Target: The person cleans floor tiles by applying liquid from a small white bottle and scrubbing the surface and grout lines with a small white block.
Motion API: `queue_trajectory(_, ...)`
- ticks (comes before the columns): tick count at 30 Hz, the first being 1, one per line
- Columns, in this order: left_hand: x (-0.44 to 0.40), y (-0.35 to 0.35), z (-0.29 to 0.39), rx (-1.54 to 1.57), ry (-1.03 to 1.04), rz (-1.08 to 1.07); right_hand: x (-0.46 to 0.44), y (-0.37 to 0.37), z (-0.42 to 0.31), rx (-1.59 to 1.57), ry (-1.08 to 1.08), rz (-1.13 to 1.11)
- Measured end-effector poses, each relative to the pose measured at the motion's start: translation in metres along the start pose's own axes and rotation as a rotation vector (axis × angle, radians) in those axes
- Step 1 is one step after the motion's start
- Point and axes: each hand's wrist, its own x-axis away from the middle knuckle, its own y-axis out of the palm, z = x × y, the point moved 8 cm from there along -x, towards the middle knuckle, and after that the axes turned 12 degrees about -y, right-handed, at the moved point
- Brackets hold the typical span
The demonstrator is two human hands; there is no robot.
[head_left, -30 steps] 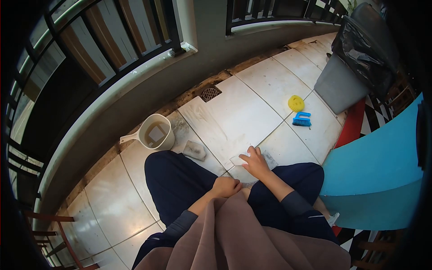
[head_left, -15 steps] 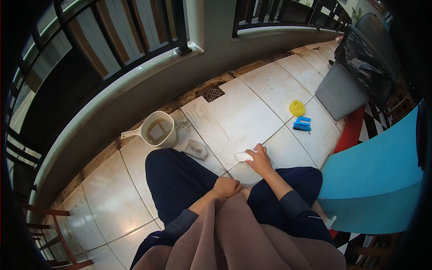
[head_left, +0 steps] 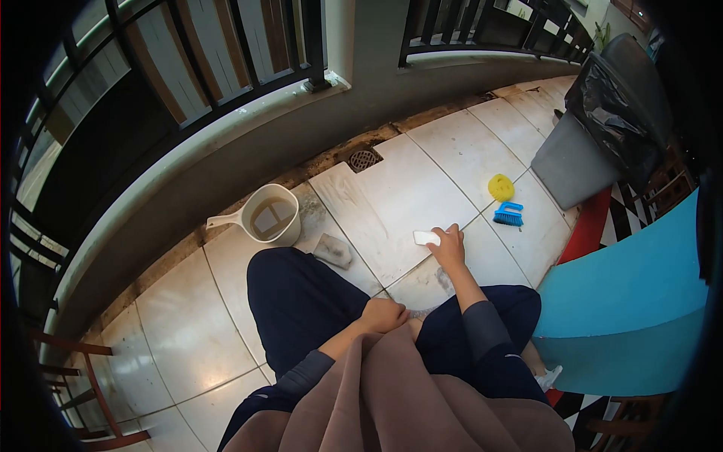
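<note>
My right hand (head_left: 449,247) is closed around a white sponge block (head_left: 427,237), held over the white floor tiles (head_left: 392,211) in front of my knees. Faint brownish smears mark the tile beside it. My left hand (head_left: 384,315) rests curled in my lap, its fingers folded in, and what is inside them, if anything, is hidden. Left of the right hand lies a dirty greyish-white block (head_left: 333,251) on the floor. Close to my left knee stands a white dipper (head_left: 292,226) with cloudy water in it, its handle pointing left.
A yellow round scrubber (head_left: 500,187) and a blue scrub brush (head_left: 508,214) lie to the right. Beyond them stands a grey bin (head_left: 566,162) with a black bag. A floor drain (head_left: 363,160) sits by the low wall (head_left: 248,162). A turquoise surface (head_left: 625,294) is at my right.
My right hand has moved forward and slightly right over the tile with the white sponge block. My left hand stays in my lap. The view has shifted slightly.
</note>
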Motion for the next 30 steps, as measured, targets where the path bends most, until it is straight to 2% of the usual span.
queue_trajectory(3,0.001,0.000,-0.001,0.015,0.006,0.020,-0.012,0.000,-0.006,0.078,0.048,0.001)
queue_trajectory(7,-0.003,-0.003,0.003,0.007,0.033,0.043,0.006,0.020,-0.057,-0.096,-0.210,-0.147)
queue_trajectory(10,-0.001,-0.003,0.000,0.028,0.037,0.065,-0.010,0.010,-0.022,-0.041,-0.109,-0.035)
queue_trajectory(12,0.000,-0.001,-0.002,0.032,0.028,0.071,-0.020,0.004,0.003,-0.005,0.074,-0.006)
queue_trajectory(14,-0.002,0.000,-0.001,0.024,0.028,0.077,-0.021,0.007,-0.008,0.076,0.043,-0.004)
queue_trajectory(17,-0.009,0.004,0.002,-0.030,0.032,0.024,-0.001,0.028,-0.061,-0.098,-0.199,-0.131)
queue_trajectory(20,-0.005,0.000,0.001,0.004,0.039,0.019,-0.005,0.027,-0.059,-0.123,-0.225,-0.196)
queue_trajectory(24,-0.002,0.002,-0.004,0.038,0.026,0.031,-0.034,0.016,-0.016,0.012,0.004,-0.064)
queue_trajectory(30,-0.008,0.000,0.001,0.004,0.039,-0.007,0.012,0.030,-0.075,-0.117,-0.225,-0.230)
